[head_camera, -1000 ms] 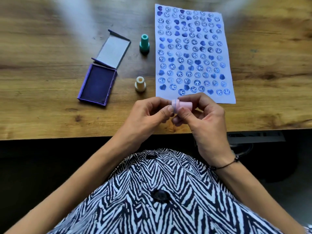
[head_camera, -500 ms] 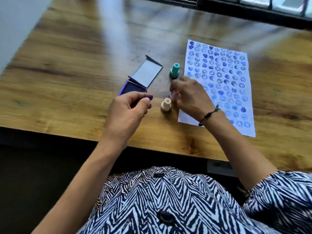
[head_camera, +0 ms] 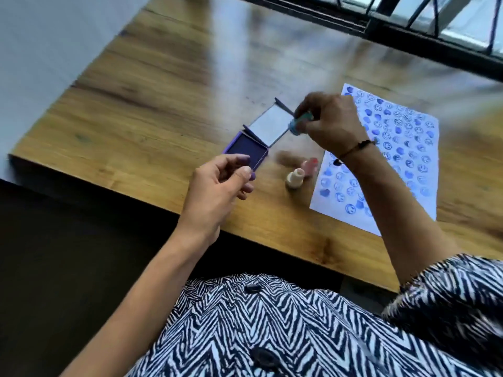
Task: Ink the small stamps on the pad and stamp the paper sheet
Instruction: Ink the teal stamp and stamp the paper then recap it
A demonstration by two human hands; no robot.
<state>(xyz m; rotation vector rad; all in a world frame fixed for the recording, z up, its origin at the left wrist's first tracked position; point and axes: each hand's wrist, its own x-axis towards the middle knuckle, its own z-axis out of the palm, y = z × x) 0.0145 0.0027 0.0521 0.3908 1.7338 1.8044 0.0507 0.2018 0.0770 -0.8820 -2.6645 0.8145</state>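
My right hand [head_camera: 330, 123] grips the teal stamp [head_camera: 298, 126], lifted off the table just right of the ink pad's open lid. The purple ink pad [head_camera: 245, 148] lies open, its dark pad towards me and its pale lid behind. My left hand [head_camera: 217, 191] hovers at the pad's near corner, fingers curled and apart, holding nothing that I can see. A cream stamp [head_camera: 294, 179] and a pink stamp [head_camera: 310, 166] stand together on the wood, left of the paper sheet [head_camera: 381, 213]. The sheet is covered with blue smileys and hearts.
The wooden table [head_camera: 152, 99] ends in a front edge close to my body. A dark window frame [head_camera: 408, 28] runs along the far right. My striped clothing [head_camera: 272, 327] fills the bottom of the view.
My right hand set the pink stamp down beside the cream one and picked up the teal stamp. The left hand moved left towards the ink pad. The camera swung left.
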